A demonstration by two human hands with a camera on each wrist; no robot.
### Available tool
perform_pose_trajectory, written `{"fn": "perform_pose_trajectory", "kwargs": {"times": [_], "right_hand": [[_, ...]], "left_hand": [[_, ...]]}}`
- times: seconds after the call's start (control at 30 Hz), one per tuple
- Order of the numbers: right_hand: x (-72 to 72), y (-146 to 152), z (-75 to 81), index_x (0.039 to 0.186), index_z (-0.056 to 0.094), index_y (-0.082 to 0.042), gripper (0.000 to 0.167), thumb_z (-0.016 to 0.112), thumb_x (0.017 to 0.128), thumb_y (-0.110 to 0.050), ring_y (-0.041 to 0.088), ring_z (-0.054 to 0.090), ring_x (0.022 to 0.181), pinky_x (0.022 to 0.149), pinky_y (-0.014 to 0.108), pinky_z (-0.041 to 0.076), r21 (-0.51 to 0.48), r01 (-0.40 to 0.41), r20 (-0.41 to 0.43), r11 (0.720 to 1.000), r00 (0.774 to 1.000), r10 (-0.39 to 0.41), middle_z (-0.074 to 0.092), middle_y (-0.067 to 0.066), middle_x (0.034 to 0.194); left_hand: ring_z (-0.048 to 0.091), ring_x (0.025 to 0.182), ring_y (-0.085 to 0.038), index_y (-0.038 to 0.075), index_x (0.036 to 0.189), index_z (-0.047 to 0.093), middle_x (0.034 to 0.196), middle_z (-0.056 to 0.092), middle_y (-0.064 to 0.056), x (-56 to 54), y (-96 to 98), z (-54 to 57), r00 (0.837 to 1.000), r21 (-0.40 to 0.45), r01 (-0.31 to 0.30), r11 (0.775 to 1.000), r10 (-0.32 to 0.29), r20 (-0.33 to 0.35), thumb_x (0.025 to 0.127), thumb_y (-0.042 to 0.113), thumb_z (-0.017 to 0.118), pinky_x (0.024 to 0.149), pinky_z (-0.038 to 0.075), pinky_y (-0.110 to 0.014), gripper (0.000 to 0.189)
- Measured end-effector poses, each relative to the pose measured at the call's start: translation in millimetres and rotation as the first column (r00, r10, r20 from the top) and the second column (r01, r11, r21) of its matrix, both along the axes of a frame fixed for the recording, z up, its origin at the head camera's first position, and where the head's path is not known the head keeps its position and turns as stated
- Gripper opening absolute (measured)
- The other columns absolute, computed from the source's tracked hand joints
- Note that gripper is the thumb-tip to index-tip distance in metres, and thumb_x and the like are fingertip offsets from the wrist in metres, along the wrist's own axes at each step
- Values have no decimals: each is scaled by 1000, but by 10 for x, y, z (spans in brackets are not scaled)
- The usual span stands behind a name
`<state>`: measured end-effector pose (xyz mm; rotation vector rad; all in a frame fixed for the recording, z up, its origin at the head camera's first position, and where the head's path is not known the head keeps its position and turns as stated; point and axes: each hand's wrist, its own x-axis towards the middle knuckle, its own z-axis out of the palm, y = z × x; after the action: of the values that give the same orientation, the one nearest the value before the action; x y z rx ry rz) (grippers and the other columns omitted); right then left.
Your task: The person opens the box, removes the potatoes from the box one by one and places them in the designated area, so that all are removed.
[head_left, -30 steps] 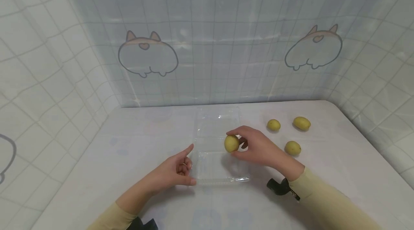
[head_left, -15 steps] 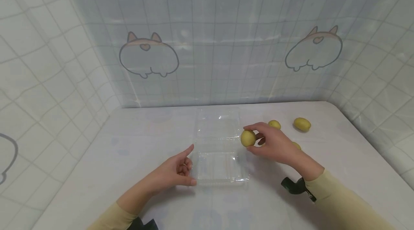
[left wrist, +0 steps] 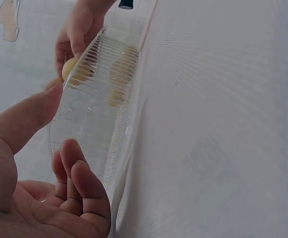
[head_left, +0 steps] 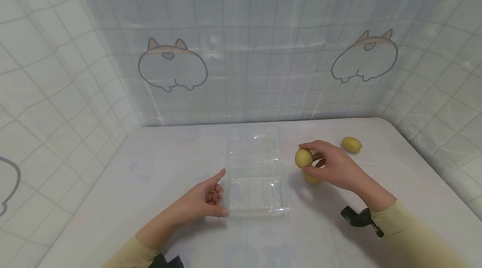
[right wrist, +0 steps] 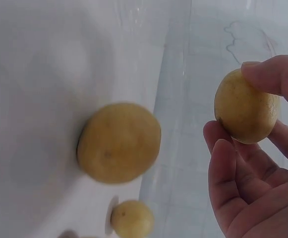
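Observation:
My right hand [head_left: 331, 163] pinches a lemon [head_left: 303, 158] between thumb and fingertips, held up off the table. Just below it lies a second lemon [head_left: 312, 178], partly covered by the hand; the right wrist view shows this lemon [right wrist: 121, 144] in full. Left of them, a clear plastic clamshell box [head_left: 256, 194] lies with its lid [head_left: 254, 144] folded back. My left hand [head_left: 207, 197] rests at the box's left side, index finger and thumb stretched along it, the other fingers loosely bent. In the left wrist view, lemons show blurred through the ribbed clear wall [left wrist: 91, 114].
One more lemon [head_left: 352, 145] lies at the back right of the white-covered table [head_left: 169, 146]. In the right wrist view, a smaller-looking lemon [right wrist: 132, 219] sits beyond the nearest one. Grid-patterned curtains [head_left: 263, 50] enclose the back and sides.
My right hand has carried the lemon to the right, from above the box to over the lemons on the table, now covering some of them. The left hand and box stay put.

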<state>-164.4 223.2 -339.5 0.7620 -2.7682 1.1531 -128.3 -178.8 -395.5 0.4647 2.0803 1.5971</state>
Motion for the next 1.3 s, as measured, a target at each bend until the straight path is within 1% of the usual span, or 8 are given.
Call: {"fn": "perform_pose_trajectory", "kwargs": {"times": [0.13, 0.2, 0.43, 0.63, 0.73, 0.83, 1.1, 1.3], "right_hand": [[-5, 115, 1, 134, 59, -9, 58, 83, 82, -16, 15, 64, 96, 79, 32, 54, 19, 35, -8, 999, 999, -35, 59, 1, 124], [-2, 177, 4, 135, 59, -10, 59, 83, 82, -19, 15, 64, 96, 78, 31, 54, 32, 64, -4, 997, 998, -64, 59, 1, 126], [34, 368, 14, 137, 57, -9, 60, 82, 83, -20, 20, 66, 98, 78, 31, 53, 68, 126, -22, 990, 992, -125, 60, 5, 125], [73, 539, -7, 136, 58, -12, 60, 81, 84, -31, 23, 65, 100, 75, 30, 54, 82, 179, 2, 980, 984, -180, 58, 4, 122], [74, 626, -28, 136, 58, -12, 59, 81, 84, -31, 24, 65, 100, 75, 28, 53, 86, 192, -22, 978, 981, -191, 58, 5, 123], [73, 708, -42, 136, 59, -11, 59, 81, 84, -29, 24, 66, 100, 75, 27, 53, 94, 215, -35, 972, 976, -213, 58, 6, 128], [111, 934, -47, 140, 54, -10, 67, 78, 86, -40, 34, 64, 103, 70, 30, 53, 129, 285, 10, 950, 957, -288, 54, 17, 134], [129, 1088, -103, 143, 52, -8, 69, 76, 87, -41, 38, 63, 105, 68, 30, 52, 152, 324, 25, 934, 943, -331, 53, 20, 134]], "left_hand": [[50, 81, -16, 18, 160, 12, 100, 47, -10, 3, 2, 4, 1000, -3, -2, 1000, 2, 0, 77, 13, 87, 68, 48, -24, 112], [50, 81, -16, 18, 160, 12, 100, 47, -10, 4, 3, 7, 1000, -7, -2, 1000, 2, -4, 77, 13, 87, 68, 48, -24, 112], [50, 82, -16, 16, 160, 11, 100, 47, -10, 2, 10, 24, 1000, -12, 4, 1000, -4, -14, 78, 11, 86, 69, 48, -24, 111], [50, 82, -16, 16, 160, 11, 100, 47, -10, 1, 9, 31, 1000, -15, 8, 1000, -8, -15, 79, 10, 85, 69, 48, -24, 110], [50, 82, -16, 16, 160, 11, 100, 47, -10, 4, 9, 31, 1000, -20, 7, 1000, -7, -15, 79, 10, 85, 69, 48, -23, 110], [50, 82, -17, 16, 160, 11, 100, 47, -10, 5, 10, 32, 1000, -29, 4, 1000, -5, -21, 79, 11, 85, 69, 47, -23, 110], [51, 82, -17, 17, 160, 12, 100, 48, -10, 4, 8, 34, 1000, -34, 0, 999, -1, -25, 79, 12, 85, 69, 47, -23, 110], [51, 82, -18, 17, 160, 12, 100, 47, -11, 0, 8, 35, 1000, -34, 1, 999, -1, -26, 79, 12, 85, 69, 47, -23, 109]]}}
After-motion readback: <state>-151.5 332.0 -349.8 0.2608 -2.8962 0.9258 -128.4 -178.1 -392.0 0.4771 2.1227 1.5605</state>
